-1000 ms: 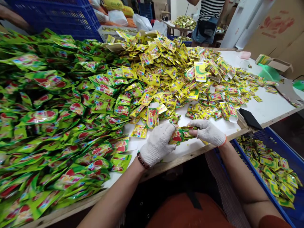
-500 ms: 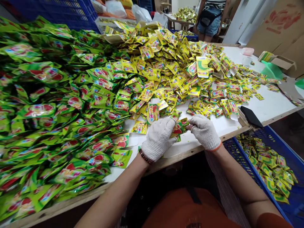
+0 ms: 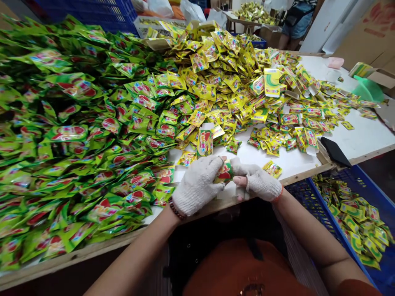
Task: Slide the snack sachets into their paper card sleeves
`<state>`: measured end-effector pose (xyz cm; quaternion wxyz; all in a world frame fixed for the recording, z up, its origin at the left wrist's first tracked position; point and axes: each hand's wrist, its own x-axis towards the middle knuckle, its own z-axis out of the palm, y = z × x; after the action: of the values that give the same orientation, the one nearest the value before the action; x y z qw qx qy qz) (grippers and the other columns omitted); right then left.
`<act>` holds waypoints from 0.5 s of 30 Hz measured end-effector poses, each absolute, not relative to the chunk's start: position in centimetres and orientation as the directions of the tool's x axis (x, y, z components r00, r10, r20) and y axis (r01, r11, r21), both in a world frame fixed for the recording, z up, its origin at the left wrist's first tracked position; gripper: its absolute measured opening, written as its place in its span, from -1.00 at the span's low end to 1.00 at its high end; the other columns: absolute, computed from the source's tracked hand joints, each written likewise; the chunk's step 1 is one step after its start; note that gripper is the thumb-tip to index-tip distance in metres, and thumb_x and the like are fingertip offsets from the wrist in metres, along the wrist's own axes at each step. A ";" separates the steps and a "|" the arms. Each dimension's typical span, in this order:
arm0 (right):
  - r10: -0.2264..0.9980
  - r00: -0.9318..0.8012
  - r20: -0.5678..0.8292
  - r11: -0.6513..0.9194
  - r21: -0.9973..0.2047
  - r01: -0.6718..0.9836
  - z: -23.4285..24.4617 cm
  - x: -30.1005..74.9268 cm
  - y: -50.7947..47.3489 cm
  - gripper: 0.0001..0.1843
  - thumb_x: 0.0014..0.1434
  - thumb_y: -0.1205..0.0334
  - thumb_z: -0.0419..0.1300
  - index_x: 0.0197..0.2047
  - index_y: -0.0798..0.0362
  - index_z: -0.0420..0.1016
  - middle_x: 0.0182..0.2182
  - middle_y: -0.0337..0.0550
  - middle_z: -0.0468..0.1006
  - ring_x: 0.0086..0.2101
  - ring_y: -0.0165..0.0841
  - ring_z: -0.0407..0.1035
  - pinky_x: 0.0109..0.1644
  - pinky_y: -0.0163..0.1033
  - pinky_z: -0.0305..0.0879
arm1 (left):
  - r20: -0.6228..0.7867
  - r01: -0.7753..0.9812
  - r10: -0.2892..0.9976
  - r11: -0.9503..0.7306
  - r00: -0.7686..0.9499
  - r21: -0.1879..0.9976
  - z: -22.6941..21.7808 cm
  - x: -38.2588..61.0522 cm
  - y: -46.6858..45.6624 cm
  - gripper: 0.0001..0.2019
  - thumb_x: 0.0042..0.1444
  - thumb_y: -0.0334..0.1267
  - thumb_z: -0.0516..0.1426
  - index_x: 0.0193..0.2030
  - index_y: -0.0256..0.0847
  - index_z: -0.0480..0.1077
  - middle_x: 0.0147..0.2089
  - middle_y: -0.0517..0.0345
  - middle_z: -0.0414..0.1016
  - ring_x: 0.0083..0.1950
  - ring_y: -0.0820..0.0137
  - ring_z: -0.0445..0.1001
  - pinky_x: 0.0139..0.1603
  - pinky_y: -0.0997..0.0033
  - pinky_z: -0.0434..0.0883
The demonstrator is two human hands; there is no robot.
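Observation:
Both my hands wear white knit gloves and meet at the near edge of the white table (image 3: pixel 364 135). My left hand (image 3: pixel 197 185) is closed around a small green sachet (image 3: pixel 224 172) with a red picture on it. My right hand (image 3: pixel 257 183) pinches the same sachet from the right, its fingers curled in. A huge heap of green sachets (image 3: pixel 70 135) covers the table's left half. A heap of smaller yellow sachets (image 3: pixel 234 82) lies behind my hands. One small yellow sachet (image 3: pixel 272 168) lies loose just right of my right hand.
A blue crate (image 3: pixel 354 213) with finished yellow-green packets stands low at my right. A black flat object (image 3: pixel 335 151) lies on the table's right edge. A green scoop (image 3: pixel 368 89) and an open carton sit far right. Another person (image 3: pixel 294 20) stands at a back table.
My hands have drawn closer together and toward the table edge, folding the sachet smaller between them. The camera has tilted slightly down and right.

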<state>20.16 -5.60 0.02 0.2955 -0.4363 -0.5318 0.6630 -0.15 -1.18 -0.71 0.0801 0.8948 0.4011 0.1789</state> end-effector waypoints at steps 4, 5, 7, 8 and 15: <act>0.969 -0.168 -0.183 -0.172 -0.982 0.078 -0.7 20.4 -4.0 -0.58 0.11 0.01 0.27 -0.05 0.12 0.53 -0.34 -0.12 0.61 -0.59 -0.49 0.40 -0.60 -0.42 0.25 | 0.185 0.735 0.774 -0.634 0.606 0.241 -0.2 -3.0 -1.0 -0.58 0.09 -0.22 0.14 0.10 -0.24 0.37 -0.04 -0.09 0.51 0.02 0.06 0.46 0.03 0.10 0.42; 0.986 -0.086 -0.142 -0.131 -0.984 0.123 -0.9 20.6 -3.5 -0.62 0.10 0.02 0.28 -0.12 0.14 0.54 -0.35 -0.13 0.60 -0.60 -0.51 0.37 -0.60 -0.42 0.24 | 0.167 0.742 0.778 -0.628 0.605 0.237 -0.2 -3.3 -1.0 -0.57 0.09 -0.22 0.14 0.13 -0.25 0.35 -0.02 -0.09 0.50 0.04 0.06 0.46 0.06 0.10 0.41; 0.998 -0.015 -0.063 -0.059 -0.979 0.194 -1.2 20.8 -2.9 -0.63 0.11 0.00 0.27 -0.16 0.14 0.52 -0.39 -0.17 0.55 -0.59 -0.52 0.34 -0.55 -0.40 0.27 | 0.145 0.754 0.791 -0.611 0.594 0.242 -0.5 -3.3 -1.3 -0.48 0.10 -0.22 0.15 0.22 -0.24 0.28 0.05 -0.09 0.49 0.09 0.08 0.45 0.10 0.12 0.40; 0.999 -0.015 -0.030 -0.026 -0.979 0.201 -1.4 20.7 -2.7 -0.59 0.12 -0.03 0.27 -0.12 0.13 0.51 -0.36 -0.17 0.55 -0.55 -0.50 0.36 -0.50 -0.37 0.32 | 0.144 0.760 0.798 -0.601 0.585 0.247 -0.8 -3.0 -1.4 -0.42 0.09 -0.23 0.16 0.27 -0.22 0.23 0.08 -0.09 0.48 0.10 0.08 0.45 0.12 0.11 0.40; 0.989 -0.147 0.033 0.060 -0.981 0.186 -2.3 18.7 -3.7 -0.36 0.00 -0.04 0.42 0.09 0.04 0.40 -0.22 -0.14 0.54 -0.33 -0.36 0.45 -0.30 -0.28 0.44 | 0.227 0.562 0.830 -0.520 0.509 0.643 -1.2 -1.1 -2.1 -0.21 -0.02 -0.08 0.32 0.35 -0.15 0.17 0.16 -0.09 0.45 0.18 0.08 0.43 0.20 0.07 0.39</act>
<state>18.71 -3.67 -2.33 0.4244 -0.4965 -0.5917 0.4725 -1.06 -2.12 -1.23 0.2538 0.8307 0.4191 0.2644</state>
